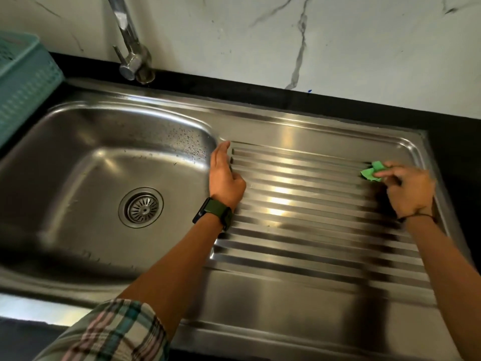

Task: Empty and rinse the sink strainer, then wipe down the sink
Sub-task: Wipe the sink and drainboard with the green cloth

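The left hand (pixel 226 178) is laid flat, fingers extended, on the ribbed drainboard (pixel 299 204) beside the sink (pixel 78 157) basin. A green cloth (pixel 371 173) is pinched in the right hand (pixel 408 191) at the drainboard's far right. The strainer (pixel 141 207) is seated in the drain.

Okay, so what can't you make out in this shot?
- Cloth, head view: mostly hidden under the right hand.
- Tap: spout cut off by the top edge.
- Basket: cut off by the left edge.
- Strainer: too small to tell if clean.
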